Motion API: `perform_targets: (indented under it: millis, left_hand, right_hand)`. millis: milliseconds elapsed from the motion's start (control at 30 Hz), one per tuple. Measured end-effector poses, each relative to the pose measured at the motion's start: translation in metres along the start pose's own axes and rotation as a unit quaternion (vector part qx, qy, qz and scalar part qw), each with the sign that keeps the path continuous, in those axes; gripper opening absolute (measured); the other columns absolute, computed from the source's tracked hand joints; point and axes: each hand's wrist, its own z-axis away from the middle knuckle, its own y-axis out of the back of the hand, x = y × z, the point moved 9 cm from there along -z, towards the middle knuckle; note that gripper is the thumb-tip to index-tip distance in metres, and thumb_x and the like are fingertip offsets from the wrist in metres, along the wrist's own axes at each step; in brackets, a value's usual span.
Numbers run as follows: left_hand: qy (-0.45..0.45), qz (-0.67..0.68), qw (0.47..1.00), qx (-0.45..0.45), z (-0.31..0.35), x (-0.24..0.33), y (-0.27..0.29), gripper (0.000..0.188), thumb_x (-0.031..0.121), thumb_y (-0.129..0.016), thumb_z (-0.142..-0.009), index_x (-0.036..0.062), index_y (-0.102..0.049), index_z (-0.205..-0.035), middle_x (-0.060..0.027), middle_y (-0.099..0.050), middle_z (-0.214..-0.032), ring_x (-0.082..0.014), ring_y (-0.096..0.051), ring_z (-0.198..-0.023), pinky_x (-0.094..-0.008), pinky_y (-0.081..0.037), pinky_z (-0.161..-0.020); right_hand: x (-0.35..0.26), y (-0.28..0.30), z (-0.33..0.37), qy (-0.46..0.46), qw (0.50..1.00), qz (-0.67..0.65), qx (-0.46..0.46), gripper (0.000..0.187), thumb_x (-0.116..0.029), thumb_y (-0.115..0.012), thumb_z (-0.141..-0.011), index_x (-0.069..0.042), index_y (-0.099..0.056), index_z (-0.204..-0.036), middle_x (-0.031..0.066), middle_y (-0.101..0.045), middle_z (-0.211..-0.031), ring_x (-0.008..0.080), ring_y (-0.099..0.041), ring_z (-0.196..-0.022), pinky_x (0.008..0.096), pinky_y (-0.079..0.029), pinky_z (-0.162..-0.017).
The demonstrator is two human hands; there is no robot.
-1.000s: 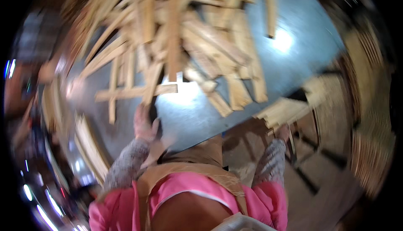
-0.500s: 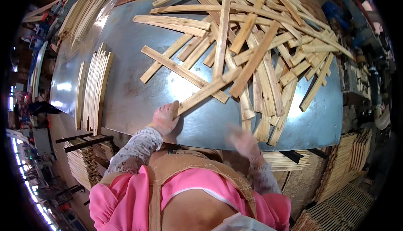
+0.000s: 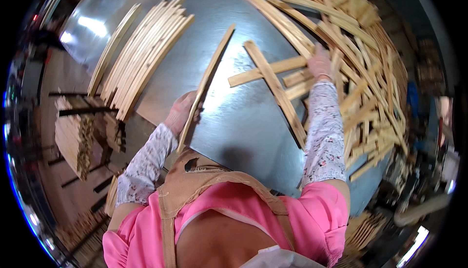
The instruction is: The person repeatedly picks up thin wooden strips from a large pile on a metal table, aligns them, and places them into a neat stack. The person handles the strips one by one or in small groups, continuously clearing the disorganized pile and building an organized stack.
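On the metal table (image 3: 243,136), the pile of wooden slats (image 3: 355,95) lies rightward; we should disturb only its topmost pieces. One narrow slat (image 3: 207,78), at the near edge, is gripped by our left hand (image 3: 180,112). Our right hand (image 3: 320,63), whose closure we cannot tell, is now at the pile; half a second ago it was near that edge.

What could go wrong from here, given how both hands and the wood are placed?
The left hand holds a strip with its near end close to the apron; it could catch on the cloth if swung.

The right hand is among strips at the edge of a crisscrossed pile; pulling one might shift others or pinch the fingers.
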Motion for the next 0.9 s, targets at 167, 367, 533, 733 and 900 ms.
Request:
perform_targets:
  millis: [167,367,533,733,900]
  left_hand:
    - [0.06,0.351,0.911,-0.208,-0.059,-0.01,0.016,0.059,0.048,-0.061,-0.109,-0.0006,-0.057,-0.142,-0.0128,-0.071,-0.106,-0.0178,-0.069,-0.073,-0.0331,-0.062,-0.066]
    - [0.056,0.411,0.858,-0.303,-0.092,0.042,-0.01,0.068,0.052,-0.063,-0.108,-0.0001,-0.052,-0.15,-0.015,-0.073,-0.117,-0.0189,-0.072,-0.08,-0.0347,-0.065,-0.072]
    - [0.006,0.345,0.906,-0.245,-0.136,0.062,-0.036,0.062,0.05,-0.06,-0.109,0.0021,-0.055,-0.148,-0.0148,-0.074,-0.117,-0.0175,-0.068,-0.079,-0.0348,-0.061,-0.071]
    - [-0.032,0.251,0.956,-0.146,-0.207,0.082,-0.103,0.048,0.039,-0.045,-0.115,-0.0019,-0.06,-0.136,-0.0174,-0.073,-0.114,-0.0268,-0.069,-0.088,-0.0399,-0.061,-0.082]
    - [-0.039,0.389,0.872,-0.293,-0.226,0.056,-0.199,0.053,0.041,-0.043,-0.117,-0.0027,-0.054,-0.145,-0.0158,-0.07,-0.121,-0.0255,-0.068,-0.104,-0.0391,-0.058,-0.097]
  right_hand:
    - [-0.067,0.003,-0.024,0.001,0.983,0.111,-0.149,0.048,-0.026,-0.07,-0.093,-0.011,-0.062,-0.138,0.0235,-0.069,-0.137,0.0414,-0.067,-0.128,0.0525,-0.053,-0.108]
    - [-0.095,0.02,-0.001,0.064,0.989,-0.094,-0.091,0.07,-0.036,-0.073,-0.093,-0.007,-0.055,-0.155,0.0239,-0.061,-0.152,0.0392,-0.059,-0.14,0.0461,-0.048,-0.116]
    - [-0.072,0.098,-0.049,0.028,0.958,-0.282,-0.045,0.057,-0.025,-0.067,-0.1,-0.002,-0.055,-0.151,0.0243,-0.071,-0.135,0.0382,-0.067,-0.126,0.0434,-0.052,-0.108]
    - [-0.156,0.045,0.061,0.308,0.95,0.051,-0.028,0.015,-0.012,-0.06,-0.099,-0.008,-0.072,-0.106,0.0127,-0.069,-0.078,0.0313,-0.069,-0.071,0.0449,-0.058,-0.068]
    - [-0.216,0.023,0.149,0.16,0.916,-0.369,0.021,0.078,-0.019,-0.07,-0.099,-0.002,-0.033,-0.166,0.0222,-0.067,-0.135,0.0375,-0.071,-0.113,0.0428,-0.059,-0.096]
